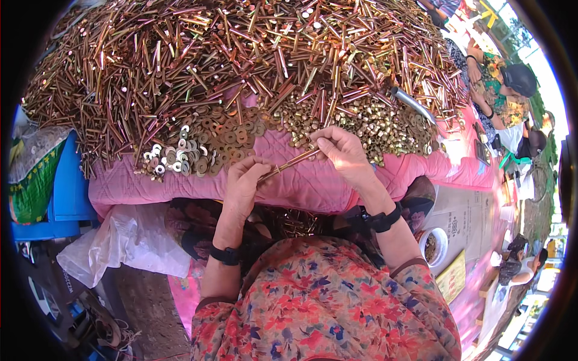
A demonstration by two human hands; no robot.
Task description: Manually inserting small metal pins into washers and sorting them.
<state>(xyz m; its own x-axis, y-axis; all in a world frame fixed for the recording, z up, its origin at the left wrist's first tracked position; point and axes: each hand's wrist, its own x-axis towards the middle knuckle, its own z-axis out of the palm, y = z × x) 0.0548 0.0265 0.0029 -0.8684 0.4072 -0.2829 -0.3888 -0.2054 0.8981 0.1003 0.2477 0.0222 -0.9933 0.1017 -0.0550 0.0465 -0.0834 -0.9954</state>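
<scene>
Between my two hands, above the edge of a pink quilted cloth [283,144], a slim brass-coloured bolt-like rod [296,160] slants up to the right. My left hand [242,185] pinches its lower left end. The fingers of my right hand [344,155] are closed on its upper right end, where a small part may be hidden by the fingertips. Just beyond my left hand lies a heap of flat round washers [223,137], some silvery, most brassy. Small brass-coloured nuts [367,127] are heaped beyond my right hand.
A wide pile of similar metal rods [198,66] covers the far side. A grey metal tube [413,104] rests by the nuts. At left are a blue container [67,186], a green bag [36,180] and clear plastic [129,240]. A white bucket [442,243] stands right; people sit beyond.
</scene>
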